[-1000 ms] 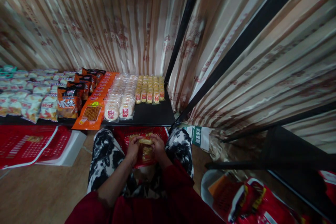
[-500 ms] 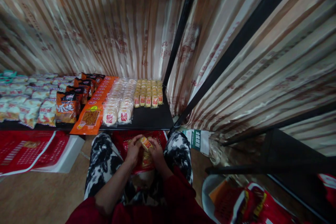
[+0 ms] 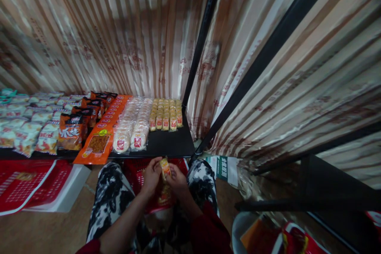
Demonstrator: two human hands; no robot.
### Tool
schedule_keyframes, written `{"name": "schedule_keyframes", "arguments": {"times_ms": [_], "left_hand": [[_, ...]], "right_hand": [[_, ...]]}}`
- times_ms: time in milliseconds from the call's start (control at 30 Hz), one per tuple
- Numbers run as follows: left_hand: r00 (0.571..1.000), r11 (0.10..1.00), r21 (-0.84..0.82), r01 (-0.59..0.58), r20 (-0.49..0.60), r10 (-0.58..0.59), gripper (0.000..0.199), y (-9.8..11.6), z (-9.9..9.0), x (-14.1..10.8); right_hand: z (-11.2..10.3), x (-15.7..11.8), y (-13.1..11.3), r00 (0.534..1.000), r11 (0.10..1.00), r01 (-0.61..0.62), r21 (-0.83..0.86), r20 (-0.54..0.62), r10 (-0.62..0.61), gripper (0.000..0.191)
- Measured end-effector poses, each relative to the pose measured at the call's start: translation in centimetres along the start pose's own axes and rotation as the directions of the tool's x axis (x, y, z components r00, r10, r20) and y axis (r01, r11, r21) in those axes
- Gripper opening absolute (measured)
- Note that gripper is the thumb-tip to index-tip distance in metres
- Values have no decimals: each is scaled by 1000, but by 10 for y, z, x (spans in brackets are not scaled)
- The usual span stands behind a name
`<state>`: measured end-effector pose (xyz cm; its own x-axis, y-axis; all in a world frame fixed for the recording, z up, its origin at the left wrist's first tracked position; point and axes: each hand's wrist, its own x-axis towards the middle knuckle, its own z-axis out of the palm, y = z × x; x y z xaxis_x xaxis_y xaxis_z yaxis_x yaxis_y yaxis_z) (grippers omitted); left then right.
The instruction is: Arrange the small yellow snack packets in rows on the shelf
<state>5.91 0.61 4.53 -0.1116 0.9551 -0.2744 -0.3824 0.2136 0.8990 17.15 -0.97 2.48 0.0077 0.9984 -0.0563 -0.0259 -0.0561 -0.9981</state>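
Between my knees, over a red basket, both hands hold one small yellow snack packet with an orange-red label, tilted nearly upright. My left hand pinches its left side, and my right hand grips its right side with the thumb near the label. More yellow packets lie in the basket below, partly hidden by my hands. On the black shelf in front stand rows of similar yellow packets, beside two rows of round white packaged crackers.
Orange snack strips, orange-black bags and white bags line the shelf's left. A red basket sits at lower left. Black metal posts stand before a pleated curtain. A pale bin is at lower right.
The packet has turned more upright between my hands. The view has shifted, so the shelf and its goods appear slightly lower.
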Motion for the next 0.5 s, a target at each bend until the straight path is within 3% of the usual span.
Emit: {"name": "schedule_keyframes", "arguments": {"times_ms": [500], "left_hand": [[970, 962, 129, -241, 23, 240, 34, 22, 27, 35]], "right_hand": [[-9, 33, -38, 994, 950, 20, -311, -99, -53, 32]]}}
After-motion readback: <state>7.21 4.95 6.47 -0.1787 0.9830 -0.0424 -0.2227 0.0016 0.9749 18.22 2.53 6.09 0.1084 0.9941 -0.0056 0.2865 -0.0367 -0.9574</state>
